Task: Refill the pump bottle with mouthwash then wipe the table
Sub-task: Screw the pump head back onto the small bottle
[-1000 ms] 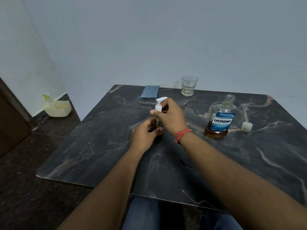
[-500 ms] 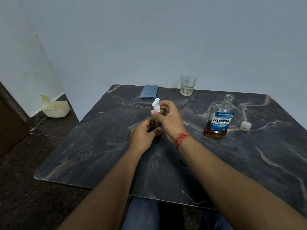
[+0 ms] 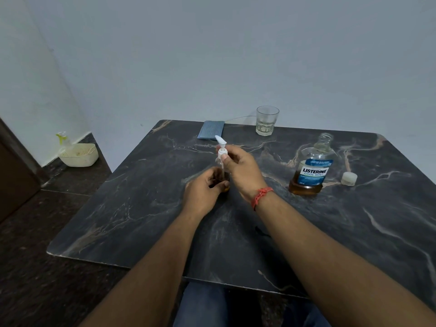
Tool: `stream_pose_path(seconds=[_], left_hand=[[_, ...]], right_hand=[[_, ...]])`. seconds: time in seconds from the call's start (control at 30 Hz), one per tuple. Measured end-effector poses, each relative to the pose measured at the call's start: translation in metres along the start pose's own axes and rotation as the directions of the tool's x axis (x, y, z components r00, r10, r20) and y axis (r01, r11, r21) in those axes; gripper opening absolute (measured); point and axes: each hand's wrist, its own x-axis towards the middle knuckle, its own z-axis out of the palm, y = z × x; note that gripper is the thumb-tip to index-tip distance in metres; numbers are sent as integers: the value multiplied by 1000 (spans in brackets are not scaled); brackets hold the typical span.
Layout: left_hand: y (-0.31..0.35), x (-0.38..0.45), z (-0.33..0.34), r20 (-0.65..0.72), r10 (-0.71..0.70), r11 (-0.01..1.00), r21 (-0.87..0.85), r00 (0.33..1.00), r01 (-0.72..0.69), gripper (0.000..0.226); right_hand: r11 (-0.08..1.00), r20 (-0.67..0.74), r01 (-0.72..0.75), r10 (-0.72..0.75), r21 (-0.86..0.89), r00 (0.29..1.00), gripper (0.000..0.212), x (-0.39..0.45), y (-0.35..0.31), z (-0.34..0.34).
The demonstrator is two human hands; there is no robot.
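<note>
Head view: my right hand pinches the white plastic pump head, likely to screw it on, while my left hand curls around the small clear pump bottle to steady it mid-table. Right of that bottle stands the uncapped clear Listerine mouthwash bottle, its white cap farther right. Beyond lies the folded blue cloth, presumably awaiting wiping.
</note>
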Motion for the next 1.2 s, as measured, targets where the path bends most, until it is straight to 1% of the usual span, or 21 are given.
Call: stream_pose_path(seconds=[0.07, 0.13, 0.23, 0.3, 0.4, 0.47, 0.57, 0.63, 0.73, 0.83, 0.9, 1.1, 1.2], left_hand=[[-1, 1, 1, 4, -4, 1000, -9, 1000, 4, 30], [-1, 1, 1, 7, -2, 1000, -3, 1000, 2, 30], [0, 0, 0, 12, 4, 1000, 8, 1000, -4, 29], [0, 0, -1, 15, 3, 1000, 22, 1000, -4, 29], [0, 1, -1, 13, -3, 1000, 15, 1000, 3, 28], [0, 1, 0, 14, -8, 1000, 4, 1000, 8, 27], [-1, 1, 1, 11, -4, 1000, 10, 1000, 4, 28], [-1, 0, 0, 4, 2, 1000, 21, 1000, -2, 30], [-1, 1, 0, 8, -8, 1000, 30, 1000, 8, 29], [-2, 3, 1, 17, -9, 1000, 16, 1000, 9, 26], [-3, 3, 2, 16, -9, 1000, 14, 1000, 8, 27], [-5, 9, -2, 19, -11, 1000, -6, 1000, 11, 27], [-5, 13, -5, 16, -12, 1000, 7, 1000, 12, 29]], right_hand=[[999, -33, 3, -5, -48, 999, 17, 1, 0, -1], [1000, -74, 1, -3, -27, 997, 11, 1, 0, 0], [1000, -118, -12, 12, 0, 993, 23, 0, -2, 5], [1000, -92, -17, 16, -4, 996, 24, 0, -2, 5], [1000, -7, -1, 1, -30, 1000, 17, 2, -2, 0], [1000, -6, -8, 8, -20, 1000, 17, 3, -1, -2], [998, -59, -30, 32, 47, 998, 24, 3, -2, 1], [998, -71, -27, 31, 54, 997, 25, 4, -3, 4], [998, -25, -40, 42, 47, 999, 25, 6, -4, 3], [999, 37, -48, 49, -21, 998, 27, 5, -3, -3], [999, 15, -43, 43, -31, 999, 26, 5, -2, -5], [997, -89, -57, 61, 50, 994, 28, 7, -2, 8], [997, -122, -60, 65, 48, 990, 23, 9, -2, 14]])
